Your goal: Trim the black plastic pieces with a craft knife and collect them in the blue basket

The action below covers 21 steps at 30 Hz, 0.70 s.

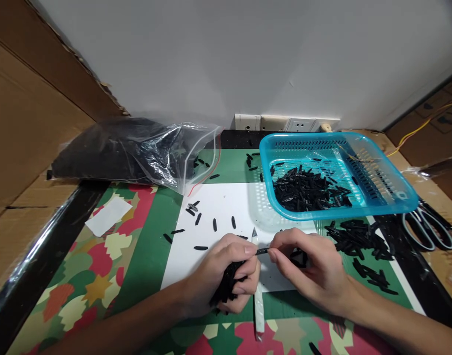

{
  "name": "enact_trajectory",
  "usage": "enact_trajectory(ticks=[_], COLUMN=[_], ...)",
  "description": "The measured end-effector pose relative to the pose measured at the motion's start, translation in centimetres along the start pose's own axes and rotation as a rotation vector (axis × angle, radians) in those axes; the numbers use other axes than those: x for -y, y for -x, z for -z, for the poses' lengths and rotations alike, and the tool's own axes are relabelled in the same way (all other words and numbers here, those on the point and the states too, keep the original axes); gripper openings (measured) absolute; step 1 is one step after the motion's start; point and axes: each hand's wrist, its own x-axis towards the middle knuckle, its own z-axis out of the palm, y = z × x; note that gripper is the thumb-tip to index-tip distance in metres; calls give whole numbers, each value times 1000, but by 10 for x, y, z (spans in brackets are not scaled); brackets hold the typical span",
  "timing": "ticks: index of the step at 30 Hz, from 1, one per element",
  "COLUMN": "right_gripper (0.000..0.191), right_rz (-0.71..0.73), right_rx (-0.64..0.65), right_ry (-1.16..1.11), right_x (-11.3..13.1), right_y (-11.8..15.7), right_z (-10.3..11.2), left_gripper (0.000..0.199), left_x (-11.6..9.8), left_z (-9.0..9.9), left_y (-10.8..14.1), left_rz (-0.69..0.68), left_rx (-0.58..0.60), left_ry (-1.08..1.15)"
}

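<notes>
Camera's on the middle of the table, and I'm watching both hands meet over the white sheet, with 1 slim black piece strung between them. The left hand has the near end, its thumb pressing down on the curled forefinger, while a bunch of black pieces fills the palm below, the other fingers folded around it. Across from it, the right hand pinches the opposite end between thumb and forefinger. More black shows under that right hand, but I can't tell from here whether it's held or lying on the sheet. Between the hands, a white pointed tool lies lengthwise, tip away from the person. Loose pieces dot the sheet to the left; over on the right, a spread heap sits beside the scissors. Just behind, I have the blue basket overlapping the sheet's far right corner, a big pile in its left section. Far left, a clear zip bag bulges with dark contents, and a white paper scrap rests on the patterned covering in front of it.
</notes>
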Motion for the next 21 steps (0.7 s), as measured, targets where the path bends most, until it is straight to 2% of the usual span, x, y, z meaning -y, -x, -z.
enact_trajectory(ticks=[4,8,11,17,21], right_gripper=[7,7,3,9,8], right_rz=[-104,-135,-114,-16,-14], right_rx=[16,37,44,60,49], right_ry=[-107,-121,-93,-34,-23], right_x=[1,0,0,-1,-2], right_y=[3,4,2,1,1], right_z=[-2,-2,1,4,4], left_gripper=[43,40,40,41,38], left_x=[1,1,0,-3,-4], left_z=[0,-1,-3,-7,-6], left_y=[2,1,1,2,3], left_rz=[-2,-19,-37,-42,-53], left_rx=[8,-25,-37,-45,-26], left_ry=[-14,-13,-11,-23,3])
